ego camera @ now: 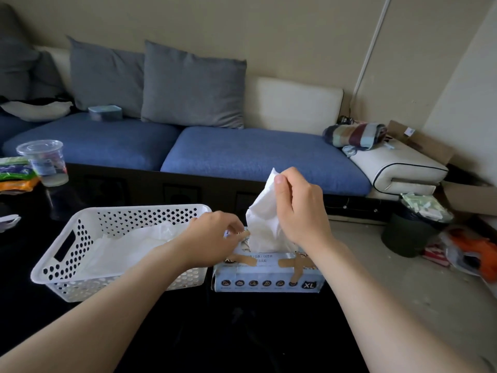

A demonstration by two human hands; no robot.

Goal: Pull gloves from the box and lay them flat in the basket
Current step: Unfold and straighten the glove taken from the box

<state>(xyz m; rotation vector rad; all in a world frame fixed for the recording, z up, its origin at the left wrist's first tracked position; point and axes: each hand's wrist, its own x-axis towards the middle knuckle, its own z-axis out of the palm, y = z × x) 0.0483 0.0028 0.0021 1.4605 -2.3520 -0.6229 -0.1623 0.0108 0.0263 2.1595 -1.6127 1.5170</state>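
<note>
White glove (265, 211) is pinched at its top in the grip of the right hand (298, 208), half drawn from the box (269, 275); left hand (215, 235) presses the box top, its grip holding nothing; basket (53, 267) just beside holds flat gloves (129, 249) on the black counter (242, 332).

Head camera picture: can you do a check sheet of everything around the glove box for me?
Surface: black glossy table.
Job's things: white basket holds gloves; taped glove box beside it.
Clutter: plastic cup, snack packets.
Hands: right hand pinches white glove standing out of the box; left hand touches box top, grip unclear.
Cables: white conduit on wall.
Surroundings: blue sofa, grey cushions, full bin.
</note>
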